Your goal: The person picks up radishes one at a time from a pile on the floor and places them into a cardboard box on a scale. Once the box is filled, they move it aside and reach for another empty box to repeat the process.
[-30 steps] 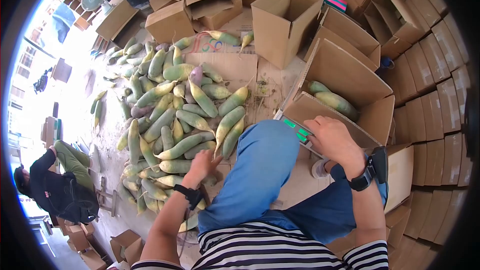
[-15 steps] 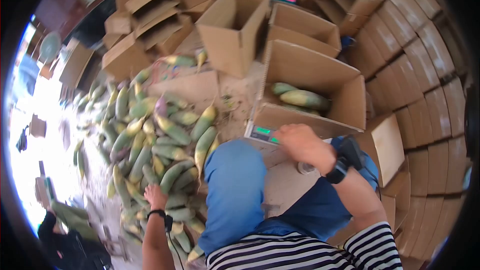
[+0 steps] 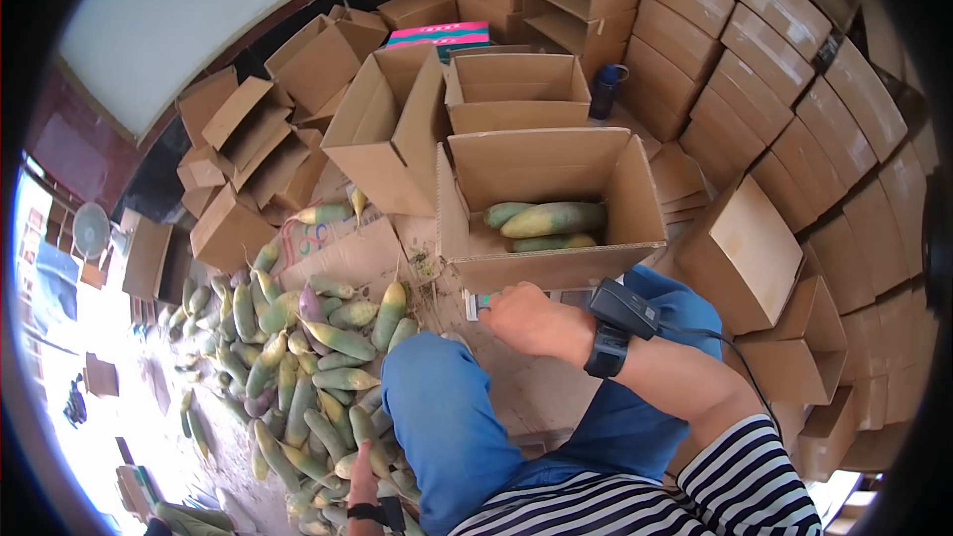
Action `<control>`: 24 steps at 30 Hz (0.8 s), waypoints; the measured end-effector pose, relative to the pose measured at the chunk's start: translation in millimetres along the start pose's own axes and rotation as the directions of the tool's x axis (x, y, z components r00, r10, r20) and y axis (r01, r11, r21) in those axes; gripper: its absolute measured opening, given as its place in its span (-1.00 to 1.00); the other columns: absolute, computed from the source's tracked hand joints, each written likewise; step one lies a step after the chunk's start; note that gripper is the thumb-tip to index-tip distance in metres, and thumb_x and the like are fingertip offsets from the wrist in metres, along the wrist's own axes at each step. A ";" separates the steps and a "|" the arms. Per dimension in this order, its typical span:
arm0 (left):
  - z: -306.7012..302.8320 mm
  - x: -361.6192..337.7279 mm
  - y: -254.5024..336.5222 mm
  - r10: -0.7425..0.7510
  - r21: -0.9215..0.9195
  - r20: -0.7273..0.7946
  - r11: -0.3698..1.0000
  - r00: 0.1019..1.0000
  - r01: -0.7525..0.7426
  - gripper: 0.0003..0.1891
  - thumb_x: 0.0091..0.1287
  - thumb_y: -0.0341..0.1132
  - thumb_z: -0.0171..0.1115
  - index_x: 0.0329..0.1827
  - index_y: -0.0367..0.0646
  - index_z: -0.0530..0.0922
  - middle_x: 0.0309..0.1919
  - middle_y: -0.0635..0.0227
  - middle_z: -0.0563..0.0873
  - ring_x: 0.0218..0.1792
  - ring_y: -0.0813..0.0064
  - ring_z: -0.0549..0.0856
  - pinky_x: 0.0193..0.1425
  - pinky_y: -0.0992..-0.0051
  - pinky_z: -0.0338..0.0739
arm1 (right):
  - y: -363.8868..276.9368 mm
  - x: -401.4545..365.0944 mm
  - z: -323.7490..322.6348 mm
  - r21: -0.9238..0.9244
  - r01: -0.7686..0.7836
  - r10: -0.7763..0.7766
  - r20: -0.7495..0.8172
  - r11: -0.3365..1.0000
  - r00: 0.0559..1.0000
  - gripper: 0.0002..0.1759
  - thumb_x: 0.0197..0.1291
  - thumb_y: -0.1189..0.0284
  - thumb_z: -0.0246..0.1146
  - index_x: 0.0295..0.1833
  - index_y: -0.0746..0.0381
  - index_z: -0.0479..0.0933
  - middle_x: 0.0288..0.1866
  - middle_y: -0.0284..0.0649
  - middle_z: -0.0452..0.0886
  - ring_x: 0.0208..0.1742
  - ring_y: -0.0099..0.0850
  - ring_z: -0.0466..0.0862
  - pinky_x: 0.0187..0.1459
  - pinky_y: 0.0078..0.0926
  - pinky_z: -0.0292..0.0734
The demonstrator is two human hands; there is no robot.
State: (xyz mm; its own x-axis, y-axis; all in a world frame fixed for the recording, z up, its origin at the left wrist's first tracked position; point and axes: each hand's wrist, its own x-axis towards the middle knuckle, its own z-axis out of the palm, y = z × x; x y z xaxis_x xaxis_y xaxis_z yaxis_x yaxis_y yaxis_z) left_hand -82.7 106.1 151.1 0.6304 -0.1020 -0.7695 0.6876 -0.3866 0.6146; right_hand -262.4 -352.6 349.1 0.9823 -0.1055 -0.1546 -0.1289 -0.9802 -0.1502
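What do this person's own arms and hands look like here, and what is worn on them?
Both hands are bare, with no gloves. The right hand has a boxy black device strapped at the wrist, and a thin dark cable trails back from it past the bare forearm. A short sleeve in black-and-white stripes covers the upper arm. The left hand has a black wrist strap. Its sleeve is out of view.

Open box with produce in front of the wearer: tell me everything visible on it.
The open box is plain brown corrugated cardboard, upright, its top flaps raised or splayed outward. About three long green-yellow vegetables lie on their sides along its bottom. It seems to sit on a scale, whose edge peeks out under the near wall. The right hand rests just before that wall; contact with the box is unclear. More open boxes stand close behind it and to its left.
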 end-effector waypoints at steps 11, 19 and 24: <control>131.1 -219.9 236.6 0.808 0.078 0.298 0.509 0.508 -0.857 -0.57 0.34 -0.14 0.21 0.07 -0.34 0.55 -0.23 0.37 0.65 -0.25 0.58 0.59 -0.17 0.52 0.49 | 1.8 -12.6 -80.8 0.692 0.192 -0.038 -0.231 0.696 0.972 -0.49 0.30 0.13 0.29 0.20 0.25 0.50 0.00 -0.11 0.66 -0.02 -0.11 0.69 0.02 -0.23 0.59; 260.2 -283.4 283.4 0.751 0.301 0.617 0.052 0.236 -0.952 -0.47 0.31 -0.15 0.26 0.22 -0.35 0.47 0.10 0.03 0.58 0.08 0.11 0.60 0.23 0.26 0.46 | 1.5 -20.3 -98.4 0.909 0.352 0.161 -0.321 -0.223 0.933 -0.29 0.33 -0.01 0.27 0.34 0.32 0.36 0.16 -0.23 0.57 0.15 -0.42 0.57 0.25 -0.39 0.46; 228.0 -254.4 254.3 0.638 0.420 0.760 -0.339 0.122 -0.841 -0.37 0.21 -0.07 0.40 0.23 -0.32 0.48 0.22 -0.07 0.49 0.26 -0.09 0.46 0.37 0.08 0.32 | 88.3 -25.8 -109.1 0.828 0.492 0.610 -0.249 -0.269 0.752 -0.46 0.31 0.05 0.28 0.12 0.31 0.52 -0.08 -0.26 0.67 -0.03 -0.43 0.69 0.03 -0.39 0.60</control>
State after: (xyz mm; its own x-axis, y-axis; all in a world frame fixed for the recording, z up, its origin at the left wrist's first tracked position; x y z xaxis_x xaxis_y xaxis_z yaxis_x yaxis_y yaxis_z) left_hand -150.4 -175.3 463.6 0.2420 -0.9560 0.1658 -0.9153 -0.1682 0.3660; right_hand -284.3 -454.6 446.4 0.6938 -0.7193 0.0349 0.4056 0.3502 -0.8443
